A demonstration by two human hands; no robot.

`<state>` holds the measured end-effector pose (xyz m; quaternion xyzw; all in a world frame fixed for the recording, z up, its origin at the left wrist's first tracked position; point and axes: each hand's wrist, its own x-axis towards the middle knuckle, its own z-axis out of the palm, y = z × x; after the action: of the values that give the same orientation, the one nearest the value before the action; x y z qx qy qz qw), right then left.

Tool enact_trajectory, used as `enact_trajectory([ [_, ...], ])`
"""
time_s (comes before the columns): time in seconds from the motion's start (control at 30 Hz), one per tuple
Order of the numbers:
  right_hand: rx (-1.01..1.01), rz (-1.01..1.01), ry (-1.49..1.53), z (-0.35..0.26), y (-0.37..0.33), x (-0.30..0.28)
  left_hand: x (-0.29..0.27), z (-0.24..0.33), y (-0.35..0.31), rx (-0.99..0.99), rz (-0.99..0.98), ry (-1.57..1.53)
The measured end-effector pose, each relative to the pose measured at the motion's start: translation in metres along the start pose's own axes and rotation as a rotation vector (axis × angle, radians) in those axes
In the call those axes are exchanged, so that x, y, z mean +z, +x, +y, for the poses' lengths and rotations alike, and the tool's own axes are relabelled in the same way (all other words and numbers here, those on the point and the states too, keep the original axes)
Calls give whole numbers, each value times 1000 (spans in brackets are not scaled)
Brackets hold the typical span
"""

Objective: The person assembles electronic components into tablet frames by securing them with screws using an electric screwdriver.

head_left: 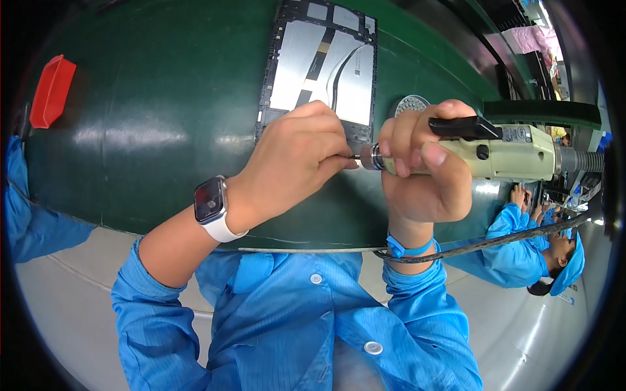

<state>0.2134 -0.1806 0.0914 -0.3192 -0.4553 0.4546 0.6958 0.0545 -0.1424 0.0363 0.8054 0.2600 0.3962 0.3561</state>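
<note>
My right hand [424,163] is wrapped round a pale green electric screwdriver [515,156] with a black lever, held level with its tip toward the left. My left hand [303,156] is closed, its thumb and fingers pinched at the screwdriver's thin dark bit; whether a screw sits there is too small to make out. Just beyond the left hand lies an opened tablet housing [293,65], with a black frame, a silver inner plate, a dark ribbon strip and a thin black cable. The left hand covers part of its near edge.
A round metal dish [412,103] stands behind my right hand. On the green bench [143,176] a red tray [52,91] sits at far left. A dark cord [482,244] crosses my right wrist. Blue-clad co-workers [521,251] sit at right; another blue sleeve [39,221] shows at left.
</note>
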Motion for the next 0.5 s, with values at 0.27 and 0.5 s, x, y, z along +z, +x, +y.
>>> enact_trajectory([
  [0.27, 0, -49, -4, 2, 1, -1, 1, 0, 0, -30, -10, -17],
  [0.5, 1, -20, 62, 0, 1, -1, -1, 1, 2, -44, -8, -32],
])
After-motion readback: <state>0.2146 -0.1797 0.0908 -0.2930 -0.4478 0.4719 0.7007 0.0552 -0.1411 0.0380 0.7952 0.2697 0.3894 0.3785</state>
